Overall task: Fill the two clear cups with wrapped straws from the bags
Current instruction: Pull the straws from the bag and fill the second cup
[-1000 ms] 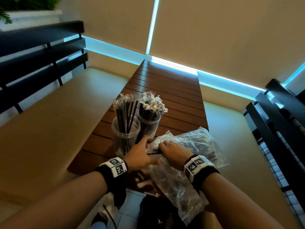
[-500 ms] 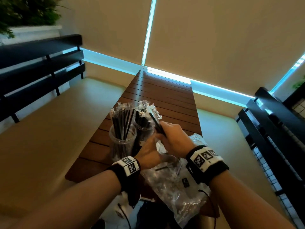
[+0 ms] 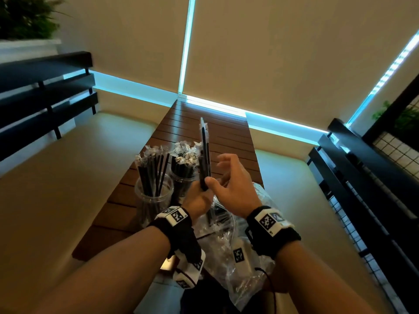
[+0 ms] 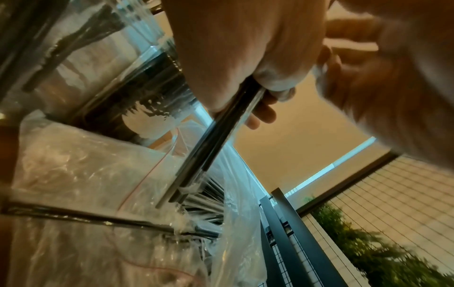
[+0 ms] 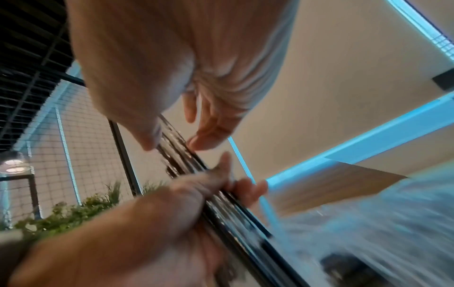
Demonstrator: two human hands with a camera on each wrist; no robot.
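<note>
Two clear cups stand on the wooden table [image 3: 226, 137]. The left cup [image 3: 154, 196] holds several black wrapped straws loosely, and the right cup [image 3: 183, 184] is packed full. My left hand [image 3: 199, 196] grips the lower part of a small bundle of wrapped straws [image 3: 205, 155] and holds it upright beside the right cup. My right hand [image 3: 223, 175] hovers at the bundle with its fingers loosely spread, thumb tip against the straws. The left wrist view shows the bundle [image 4: 216, 139] above the crumpled clear bag [image 4: 73, 165].
The clear plastic bag [image 3: 238, 252] with more straws lies at the table's near end, under my wrists. Pale benches [image 3: 56, 177] run along both sides of the table, backed by black slatted railings [image 3: 45, 91]. The far half of the table is bare wood.
My right hand drew the bundle out of the bag and raised it. My left hand left the bag and took hold of the bundle. My right hand's fingers have loosened.
</note>
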